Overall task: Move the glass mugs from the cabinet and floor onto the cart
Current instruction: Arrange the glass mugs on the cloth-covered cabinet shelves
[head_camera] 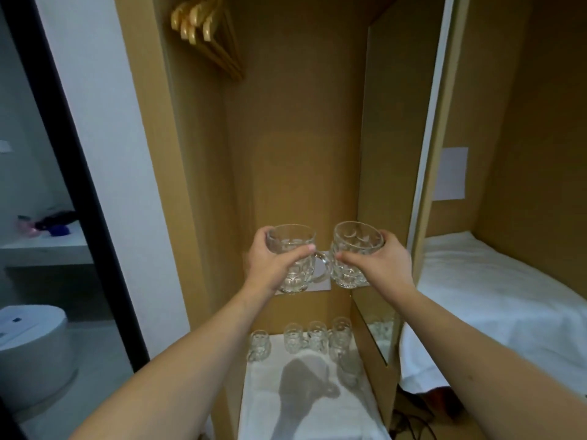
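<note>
My left hand [270, 265] grips a dimpled glass mug [293, 246] around its body, its handle pointing right. My right hand [386, 262] grips a second glass mug [354, 249], tilted slightly left. Both mugs are held side by side in the air inside the open wooden cabinet [298, 138], nearly touching. Far below, several more glass mugs [316, 336] stand in a row at the back of a white cloth [305, 408] on the cabinet floor, with one mug [259, 344] apart at the left. No cart is in view.
Wooden hangers [197, 23] hang at the cabinet's top left. A mirror panel [384, 217] forms the right side. A bed with white sheets [495, 296] lies to the right. A dark-framed doorway [63, 154] and a white toilet [28, 344] are at the left.
</note>
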`<state>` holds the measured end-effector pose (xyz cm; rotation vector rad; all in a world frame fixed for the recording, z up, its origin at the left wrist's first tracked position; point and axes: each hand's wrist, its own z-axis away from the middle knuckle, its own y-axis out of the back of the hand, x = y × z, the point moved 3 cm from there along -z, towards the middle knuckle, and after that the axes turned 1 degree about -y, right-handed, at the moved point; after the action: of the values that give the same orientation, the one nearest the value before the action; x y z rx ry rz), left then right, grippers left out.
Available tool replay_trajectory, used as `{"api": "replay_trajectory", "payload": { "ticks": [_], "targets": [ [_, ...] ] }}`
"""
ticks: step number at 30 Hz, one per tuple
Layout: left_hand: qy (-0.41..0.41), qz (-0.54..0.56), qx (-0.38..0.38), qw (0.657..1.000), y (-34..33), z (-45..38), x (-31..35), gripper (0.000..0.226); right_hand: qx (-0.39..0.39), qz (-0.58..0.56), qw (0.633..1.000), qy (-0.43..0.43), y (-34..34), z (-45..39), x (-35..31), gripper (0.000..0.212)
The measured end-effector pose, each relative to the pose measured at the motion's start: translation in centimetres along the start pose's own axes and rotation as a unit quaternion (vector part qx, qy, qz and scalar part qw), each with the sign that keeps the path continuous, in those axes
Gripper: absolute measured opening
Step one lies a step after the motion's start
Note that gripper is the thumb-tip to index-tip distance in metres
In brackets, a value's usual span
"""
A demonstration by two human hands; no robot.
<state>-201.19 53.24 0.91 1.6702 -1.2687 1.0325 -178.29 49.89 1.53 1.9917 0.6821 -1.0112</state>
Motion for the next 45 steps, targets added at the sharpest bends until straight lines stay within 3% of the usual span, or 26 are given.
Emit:
{"api": "replay_trajectory", "payload": {
  "ticks": [6,10,16,26,29,35,39,41,45],
  "targets": [
    [-0.014,0.022,-0.031,0.999,-5.9,2.7,3.1,0.086,0.026,0.012,1.0,-0.006,6.2,-0.2,2.0,0.091],
    [-0.008,0.034,-0.048,0.998,-11.2,4.6,4.4,0.089,0.034,0.03,0.999,-0.019,11.4,-0.8,4.4,0.105],
    [0.0,0.035,-0.073,0.997,-19.8,7.8,6.4,0.094,0.049,0.023,0.998,-0.032,19.5,-1.8,9.1,0.073],
    [0.032,0.059,-0.09,0.994,-32.3,11.0,7.9,0.08,0.059,0.044,0.996,-0.054,30.2,-5.1,16.4,0.078],
    [0.043,0.058,-0.096,0.993,-35.0,11.2,7.3,0.085,0.065,0.052,0.994,-0.068,31.7,-6.2,18.4,0.097],
    [0.068,0.036,-0.112,0.991,-39.8,10.1,5.1,0.107,0.062,0.048,0.991,-0.111,32.7,-8.7,22.3,0.089],
    [0.077,0.032,-0.135,0.987,-42.8,8.1,3.2,0.097,0.051,0.061,0.987,-0.137,32.0,-11.4,24.6,0.097],
    [0.076,0.03,-0.14,0.987,-44.3,6.6,2.1,0.089,0.049,0.061,0.987,-0.14,31.7,-13.1,25.5,0.084],
    [0.091,0.042,-0.143,0.985,-47.6,2.8,-0.6,0.1,0.048,0.066,0.985,-0.149,30.2,-16.8,27.9,0.08]
  ]
}}
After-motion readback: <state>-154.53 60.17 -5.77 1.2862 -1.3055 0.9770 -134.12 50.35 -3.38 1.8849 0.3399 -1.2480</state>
